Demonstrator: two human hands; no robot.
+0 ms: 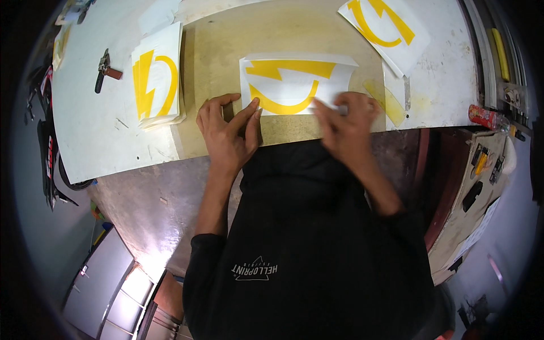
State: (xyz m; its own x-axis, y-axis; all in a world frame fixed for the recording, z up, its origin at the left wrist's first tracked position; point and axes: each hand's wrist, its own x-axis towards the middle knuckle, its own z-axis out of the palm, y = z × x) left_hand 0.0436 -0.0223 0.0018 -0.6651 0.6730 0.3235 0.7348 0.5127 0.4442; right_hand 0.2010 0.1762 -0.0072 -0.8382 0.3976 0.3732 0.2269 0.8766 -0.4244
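Black sweatshirt [309, 249] nearest. Left hand [226, 133] spread, fingertips pinning white sheet with yellow lightning-bolt decal [292, 85] flat against counter [215, 51]. Right hand [347, 122] blurred, pressing sheet's lower edge; grip unclear.

A decal sheet [294, 85] lies at frame centre on the worktable [215, 51], a sticker stack [158, 82] left of it (hand tool [103, 69] farther left), another sheet [385, 28] upper right.
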